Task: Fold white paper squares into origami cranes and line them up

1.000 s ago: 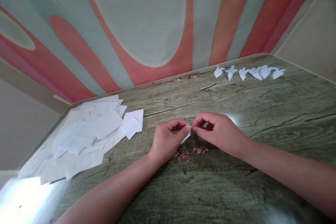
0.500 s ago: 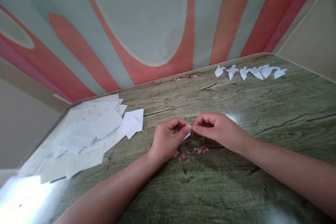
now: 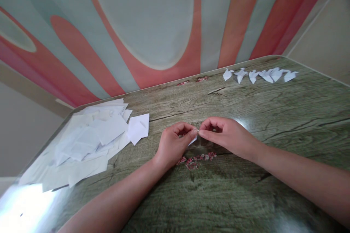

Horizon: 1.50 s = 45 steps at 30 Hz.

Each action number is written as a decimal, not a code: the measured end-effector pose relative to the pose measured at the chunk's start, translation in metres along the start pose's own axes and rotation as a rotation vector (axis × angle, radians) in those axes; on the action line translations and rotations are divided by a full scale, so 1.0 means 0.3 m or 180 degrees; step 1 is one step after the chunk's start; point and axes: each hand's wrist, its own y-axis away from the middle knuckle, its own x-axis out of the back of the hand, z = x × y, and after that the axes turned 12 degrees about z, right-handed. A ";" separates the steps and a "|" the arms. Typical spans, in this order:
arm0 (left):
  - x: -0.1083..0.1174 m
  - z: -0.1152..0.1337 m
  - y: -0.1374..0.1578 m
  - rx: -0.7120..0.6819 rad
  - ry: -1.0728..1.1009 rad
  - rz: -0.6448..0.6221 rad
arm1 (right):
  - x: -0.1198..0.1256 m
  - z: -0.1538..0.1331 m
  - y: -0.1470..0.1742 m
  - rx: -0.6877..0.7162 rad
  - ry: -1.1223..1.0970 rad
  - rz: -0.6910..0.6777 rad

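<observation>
Between my two hands, over the middle of the table, is a small folded piece of white paper (image 3: 193, 140). My left hand (image 3: 175, 142) pinches it between thumb and forefinger and covers most of it. The thumb and fingertips of my right hand (image 3: 222, 134) close on the paper's right tip, very near the left fingertips. Only a lower edge and a tiny tip of the paper show, so its folded shape is mostly hidden.
A spread-out pile of white paper sheets (image 3: 90, 134) lies at the left, with a few small squares (image 3: 138, 129) beside it. Several folded paper cranes (image 3: 240, 75) stand in a row at the back right. The wood-patterned table (image 3: 246, 196) meets a painted wall (image 3: 147, 18).
Both hands keep their pinch on the paper and have shifted very slightly left. Less of the paper shows beside my left thumb now.
</observation>
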 end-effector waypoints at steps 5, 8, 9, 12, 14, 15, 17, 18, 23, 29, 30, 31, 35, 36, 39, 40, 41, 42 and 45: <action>-0.006 -0.019 -0.005 0.0028 0.0266 -0.0061 | 0.003 0.009 -0.005 0.0101 0.0084 -0.0030; -0.008 -0.018 -0.002 -0.0047 0.0282 -0.0128 | 0.006 0.008 -0.006 0.0120 0.0101 -0.0090; -0.007 -0.016 -0.001 -0.0077 0.0257 -0.0161 | 0.007 0.006 -0.005 0.0144 0.0127 -0.0084; 0.003 -0.006 -0.002 -0.0243 0.0029 -0.0158 | 0.012 -0.004 -0.001 0.0278 0.0261 0.0031; 0.014 0.001 -0.007 -0.0390 -0.0251 -0.0104 | 0.015 -0.009 0.001 0.0407 0.0335 0.0153; 0.020 0.004 -0.010 -0.0445 -0.0394 -0.0093 | 0.016 -0.010 0.002 0.0465 0.0362 0.0197; 0.030 0.006 -0.016 -0.0439 -0.0571 -0.0127 | 0.017 -0.010 0.001 0.0548 0.0395 0.0255; 0.034 0.005 -0.018 -0.0373 -0.0575 -0.0162 | 0.017 -0.009 0.001 0.0575 0.0407 0.0279; 0.033 -0.006 -0.020 0.0233 0.0103 -0.0406 | 0.013 -0.002 -0.003 0.0551 0.0469 0.0543; 0.007 -0.012 -0.018 0.0991 0.1253 -0.0700 | 0.003 0.015 -0.004 0.0507 0.0358 0.0336; 0.003 -0.012 -0.018 0.1062 0.1317 -0.0686 | 0.001 0.018 -0.004 0.0527 0.0381 0.0335; 0.000 -0.012 -0.017 0.1128 0.1358 -0.0660 | -0.001 0.020 -0.004 0.0562 0.0426 0.0362; -0.005 -0.011 -0.016 0.1283 0.1421 -0.0535 | -0.009 0.023 0.000 0.0833 0.0749 0.0514; -0.006 -0.010 -0.015 0.1291 0.1424 -0.0519 | -0.011 0.022 0.001 0.0897 0.0824 0.0520; -0.008 -0.004 -0.011 0.1275 0.1420 -0.0493 | -0.015 0.021 0.003 0.0953 0.0961 0.0494; -0.008 -0.002 -0.010 0.1261 0.1421 -0.0478 | -0.016 0.021 0.003 0.0934 0.0969 0.0485; -0.009 -0.001 -0.008 0.1248 0.1418 -0.0462 | -0.016 0.022 0.003 0.0908 0.0965 0.0471; -0.010 0.000 -0.007 0.1237 0.1411 -0.0449 | -0.016 0.023 0.002 0.0884 0.0956 0.0453; -0.012 -0.002 -0.006 0.1211 0.1359 -0.0441 | -0.013 0.028 0.000 0.0854 0.0927 0.0420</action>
